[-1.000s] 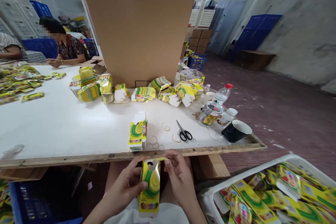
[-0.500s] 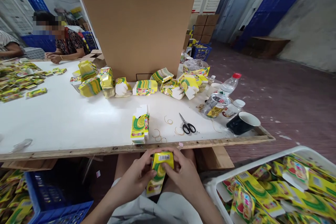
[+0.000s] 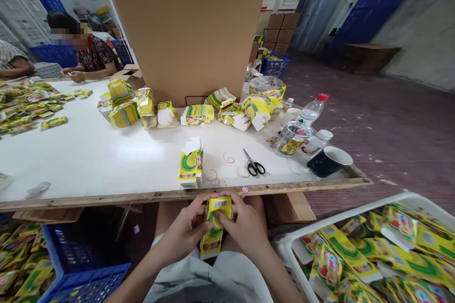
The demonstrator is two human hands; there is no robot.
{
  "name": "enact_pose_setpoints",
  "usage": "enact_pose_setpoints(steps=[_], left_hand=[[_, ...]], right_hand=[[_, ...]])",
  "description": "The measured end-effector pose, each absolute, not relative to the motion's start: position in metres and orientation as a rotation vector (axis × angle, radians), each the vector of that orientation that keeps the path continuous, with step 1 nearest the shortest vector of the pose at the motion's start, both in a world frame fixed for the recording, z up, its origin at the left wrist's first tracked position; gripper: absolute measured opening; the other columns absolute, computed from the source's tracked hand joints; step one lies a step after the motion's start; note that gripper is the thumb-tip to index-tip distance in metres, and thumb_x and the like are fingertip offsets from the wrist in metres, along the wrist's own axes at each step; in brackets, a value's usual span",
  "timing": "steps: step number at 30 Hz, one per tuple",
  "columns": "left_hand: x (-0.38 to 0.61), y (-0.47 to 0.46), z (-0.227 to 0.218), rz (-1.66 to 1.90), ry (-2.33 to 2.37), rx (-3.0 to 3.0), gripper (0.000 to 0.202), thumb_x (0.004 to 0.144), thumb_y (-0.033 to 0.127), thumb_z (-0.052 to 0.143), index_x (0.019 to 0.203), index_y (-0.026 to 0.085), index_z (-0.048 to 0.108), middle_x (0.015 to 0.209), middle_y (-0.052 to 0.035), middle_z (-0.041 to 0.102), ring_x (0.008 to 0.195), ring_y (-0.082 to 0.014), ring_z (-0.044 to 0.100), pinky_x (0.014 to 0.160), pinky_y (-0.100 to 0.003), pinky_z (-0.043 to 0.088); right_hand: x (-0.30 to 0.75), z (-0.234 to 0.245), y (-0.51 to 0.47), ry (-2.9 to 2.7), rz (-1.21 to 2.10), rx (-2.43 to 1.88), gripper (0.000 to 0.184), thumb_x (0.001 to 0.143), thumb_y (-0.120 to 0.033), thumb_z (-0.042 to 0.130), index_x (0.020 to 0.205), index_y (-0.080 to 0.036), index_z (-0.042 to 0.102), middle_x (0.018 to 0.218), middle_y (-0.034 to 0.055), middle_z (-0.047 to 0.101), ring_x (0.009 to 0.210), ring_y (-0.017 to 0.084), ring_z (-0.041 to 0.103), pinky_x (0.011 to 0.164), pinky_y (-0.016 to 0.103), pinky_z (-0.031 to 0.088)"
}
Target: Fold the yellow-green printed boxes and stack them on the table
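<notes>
Far left: heap of yellow-green packets (image 3: 24, 104) on the white table (image 3: 92, 165); beneath, more packets beside a blue crate (image 3: 85, 284). Co-worker (image 3: 101, 54) seated at the far side, head bent, hands together. Clear wrap (image 3: 37, 190) near the front edge.

Centre: tall cardboard panel (image 3: 185, 28) blocks the view across the table. Row of carton bundles (image 3: 197, 114) along its foot, some leaning on each other. Nearer, one stack (image 3: 191, 165) stands close to the wooden edge.

Left hand (image 3: 183, 232): closed on the box (image 3: 212, 244), thumb along its left side. Box located above the lap, just short of the table edge, tilted. Yellow face, green curved bands; barcode on the upper panel, coloured lettering low down. Fingers cover part of it; cannot tell whether the top is closed. Right hand (image 3: 243, 227): gripping the right side, thumb pressed on the face below the barcode.

Right: loose rubber bands (image 3: 229, 158), scissors (image 3: 255, 168) with blades pointing away, jar (image 3: 291, 139), red-capped bottle (image 3: 313, 110), white-capped bottle (image 3: 320, 142), dark mug (image 3: 325, 163), tipped. Below: white tub (image 3: 284, 246) filled with yellow cartons (image 3: 351, 251).
</notes>
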State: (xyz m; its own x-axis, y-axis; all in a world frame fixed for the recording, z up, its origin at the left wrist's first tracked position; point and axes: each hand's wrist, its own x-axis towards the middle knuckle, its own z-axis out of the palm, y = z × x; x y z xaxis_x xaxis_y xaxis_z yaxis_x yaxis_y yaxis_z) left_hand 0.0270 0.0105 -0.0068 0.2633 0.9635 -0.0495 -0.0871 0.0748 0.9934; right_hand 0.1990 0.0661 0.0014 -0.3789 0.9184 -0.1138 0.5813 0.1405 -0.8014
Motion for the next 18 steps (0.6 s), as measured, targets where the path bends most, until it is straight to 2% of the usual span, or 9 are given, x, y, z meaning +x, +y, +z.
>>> enact_pose_setpoints(steps=[3,6,7,9,11,12,15,18], left_hand=[[0.028,0.012,-0.005,1.047,0.977,1.202,0.053,0.09,0.026,0.061,0.14,0.027,0.046,0.139,-0.0136,0.055,0.117,-0.027,0.06,0.095,-0.035,0.048],[0.026,0.016,0.004,1.051,0.917,1.113,0.056,0.088,0.028,0.065,0.14,0.028,0.045,0.131,-0.0127,0.061,0.113,-0.0266,0.063,0.089,-0.034,0.05],[0.026,0.017,0.007,1.039,0.895,1.079,0.058,0.087,0.029,0.066,0.14,0.027,0.045,0.125,-0.0125,0.065,0.109,-0.0265,0.065,0.086,-0.033,0.051],[0.028,0.018,0.01,1.016,0.86,1.043,0.059,0.085,0.03,0.069,0.139,0.026,0.046,0.113,-0.0115,0.071,0.1,-0.026,0.068,0.08,-0.032,0.053],[0.035,0.02,0.008,1.014,0.843,1.062,0.056,0.084,0.031,0.07,0.135,0.025,0.05,0.11,-0.011,0.071,0.095,-0.0251,0.069,0.079,-0.032,0.053],[0.04,0.02,0.006,1.023,0.843,1.091,0.053,0.084,0.031,0.07,0.134,0.024,0.053,0.112,-0.0111,0.07,0.097,-0.025,0.069,0.081,-0.032,0.053],[0.054,0.022,-0.003,1.036,0.883,1.178,0.051,0.087,0.03,0.066,0.135,0.026,0.05,0.122,-0.012,0.066,0.105,-0.0249,0.066,0.089,-0.035,0.052],[0.055,0.026,-0.007,1.078,1.002,1.251,0.052,0.09,0.031,0.06,0.14,0.027,0.043,0.126,-0.0129,0.062,0.108,-0.0236,0.063,0.092,-0.037,0.051]], right_hand=[[0.201,0.005,0.065,-2.031,1.049,-1.521,0.035,0.081,-0.02,0.06,0.116,-0.022,0.059,0.066,-0.0016,0.068,0.061,0.021,0.063,0.056,0.026,0.038],[0.213,0.002,0.066,-1.943,1.236,-1.293,0.041,0.087,-0.026,0.058,0.127,-0.022,0.057,0.068,-0.0011,0.069,0.06,0.019,0.063,0.055,0.026,0.043],[0.217,-0.001,0.067,-1.905,1.293,-1.191,0.042,0.089,-0.029,0.057,0.13,-0.022,0.058,0.075,0.0009,0.072,0.067,0.02,0.066,0.059,0.027,0.048],[0.221,-0.006,0.067,-1.838,1.325,-1.053,0.039,0.093,-0.035,0.056,0.13,-0.025,0.061,0.098,0.0057,0.075,0.09,0.022,0.069,0.077,0.031,0.054],[0.219,-0.01,0.066,-1.775,1.275,-1.007,0.034,0.093,-0.037,0.057,0.124,-0.025,0.067,0.116,0.0079,0.072,0.11,0.024,0.065,0.095,0.037,0.05],[0.219,-0.01,0.065,-1.741,1.252,-0.996,0.033,0.093,-0.037,0.058,0.121,-0.025,0.069,0.119,0.0086,0.071,0.113,0.025,0.063,0.098,0.039,0.049],[0.237,-0.006,0.063,-1.725,1.155,-1.044,0.032,0.092,-0.038,0.056,0.116,-0.024,0.072,0.115,0.0093,0.073,0.107,0.025,0.068,0.092,0.038,0.054],[0.309,0.0,0.061,-1.873,0.745,-1.38,0.032,0.089,-0.042,0.053,0.107,-0.027,0.075,0.106,0.0091,0.075,0.093,0.028,0.071,0.076,0.04,0.058]])
